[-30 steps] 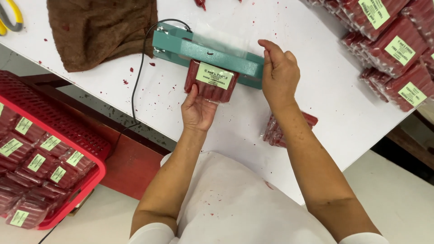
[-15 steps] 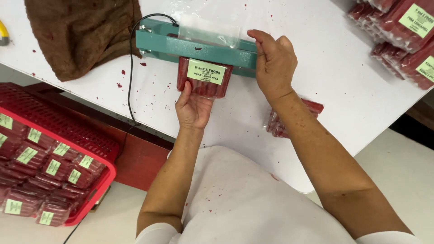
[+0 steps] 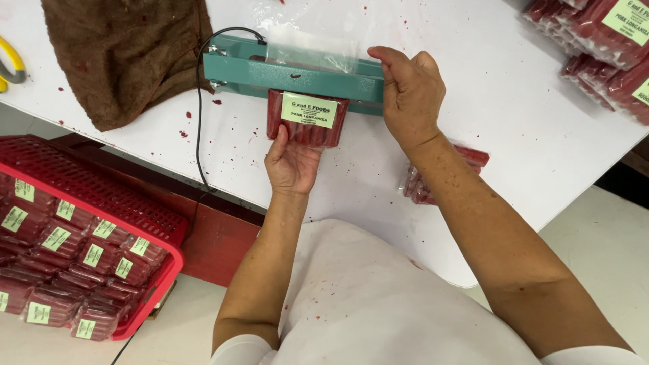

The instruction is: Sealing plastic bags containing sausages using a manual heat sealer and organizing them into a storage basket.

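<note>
The left hand [image 3: 292, 162] holds a clear plastic pack of red sausages with a pale green label [image 3: 307, 119] from below, with the fingers curled up around its near edge. The pack sits right against the front of the long teal metal sealing machine [image 3: 297, 73] on the white table [image 3: 473, 94]. The open top of the clear bag lies flat across the machine and sticks out on the far side. The right hand [image 3: 409, 94] rests on the right end of the machine's bar, with its fingers bent over the top. A second ago the bag top was less spread out, and now it lies flatter and farther over the bar, so the pack looks pushed in more. The right hand has stayed on the bar end the whole time. A black cord [image 3: 198, 128] runs from the machine off the table edge. A brown fuzzy cloth [image 3: 128, 54] lies to the left. Another red sausage pack [image 3: 473, 157] peeks out under the right arm. More labelled packs [image 3: 602, 47] are piled at the far right, and a red plastic crate [image 3: 159, 236] full of packs sits lower down on the left.
</note>
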